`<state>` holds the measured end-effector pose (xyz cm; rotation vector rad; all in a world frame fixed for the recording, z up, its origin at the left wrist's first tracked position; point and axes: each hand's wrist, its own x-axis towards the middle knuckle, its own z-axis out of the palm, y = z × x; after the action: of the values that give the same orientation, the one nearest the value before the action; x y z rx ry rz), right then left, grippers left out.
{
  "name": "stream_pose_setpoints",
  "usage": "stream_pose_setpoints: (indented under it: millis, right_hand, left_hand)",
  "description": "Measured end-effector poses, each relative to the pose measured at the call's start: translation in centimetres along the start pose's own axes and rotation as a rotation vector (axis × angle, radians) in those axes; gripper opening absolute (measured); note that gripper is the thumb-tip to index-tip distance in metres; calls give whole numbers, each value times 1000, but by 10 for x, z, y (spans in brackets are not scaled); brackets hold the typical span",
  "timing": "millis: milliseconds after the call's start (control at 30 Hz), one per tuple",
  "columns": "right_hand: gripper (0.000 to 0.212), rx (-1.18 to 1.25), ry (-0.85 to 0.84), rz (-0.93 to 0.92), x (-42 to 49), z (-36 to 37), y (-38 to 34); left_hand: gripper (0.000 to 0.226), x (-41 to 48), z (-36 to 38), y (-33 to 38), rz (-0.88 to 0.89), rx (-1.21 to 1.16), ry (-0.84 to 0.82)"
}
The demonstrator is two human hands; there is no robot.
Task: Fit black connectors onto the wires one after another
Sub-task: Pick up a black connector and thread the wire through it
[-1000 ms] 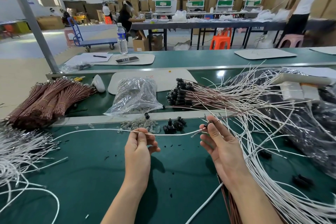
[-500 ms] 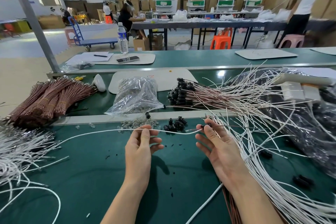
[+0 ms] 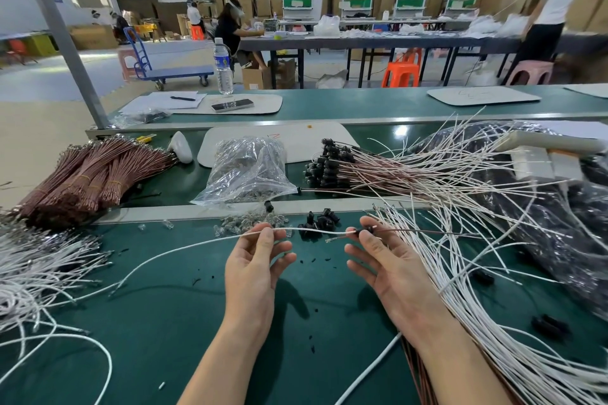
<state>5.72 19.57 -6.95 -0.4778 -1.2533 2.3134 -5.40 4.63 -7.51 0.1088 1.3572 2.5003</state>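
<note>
My left hand (image 3: 255,268) pinches a white wire (image 3: 184,246) near its end, the rest trailing left over the green bench. My right hand (image 3: 391,268) pinches a small black connector (image 3: 367,231) between thumb and forefinger, with a brown wire (image 3: 424,231) running right from it. The white wire's tip sits just left of the connector; whether it is inside, I cannot tell. A small heap of loose black connectors (image 3: 320,220) lies just beyond my hands. Finished brown wires with black connectors (image 3: 329,166) lie further back.
White wires (image 3: 477,289) fan out on the right, more white wires (image 3: 36,273) on the left. Bundled brown wires (image 3: 88,174) lie back left. A clear plastic bag (image 3: 250,171) and clear small parts (image 3: 243,222) sit in the middle. A black plastic bag (image 3: 559,233) lies right.
My hands drew closer together and lifted slightly away from me. The white wire's tip moved right, up to the connector in my right hand.
</note>
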Motion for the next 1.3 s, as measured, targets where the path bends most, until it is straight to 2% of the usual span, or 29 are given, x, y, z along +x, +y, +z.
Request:
stream_pose_setpoints:
  millis: [167, 267, 367, 467, 600, 767, 967, 1100, 1300]
  right_hand:
    - [30, -16, -21, 6, -1, 2, 3]
    - [32, -45, -22, -2, -2, 6, 6]
    - [39, -103, -35, -25, -3, 11, 9]
    - [40, -172, -55, -72, -3, 13, 13]
    - [38, -244, -54, -98, -3, 12, 15]
    - [42, -255, -86, -56, -4, 13, 15]
    - [28, -226, -58, -8, -6, 14, 13]
    - [26, -224, -22, -21, -6, 15, 13]
    - [14, -248, -63, -15, -6, 15, 13]
  left_hand:
    - [14, -1, 1, -2, 2, 23, -54]
    - [21, -7, 4, -8, 2, 112, -167]
    - [18, -14, 7, -14, 43, 244, -301]
    - [17, -17, 9, -15, 57, 263, -355]
    - [22, -17, 10, -13, 20, 213, -339]
    - [22, -17, 11, -17, 28, 289, -344]
    - [18, -16, 11, -18, 22, 304, -350]
    - [15, -17, 12, -17, 35, 308, -371]
    - [13, -16, 10, -16, 12, 273, -313]
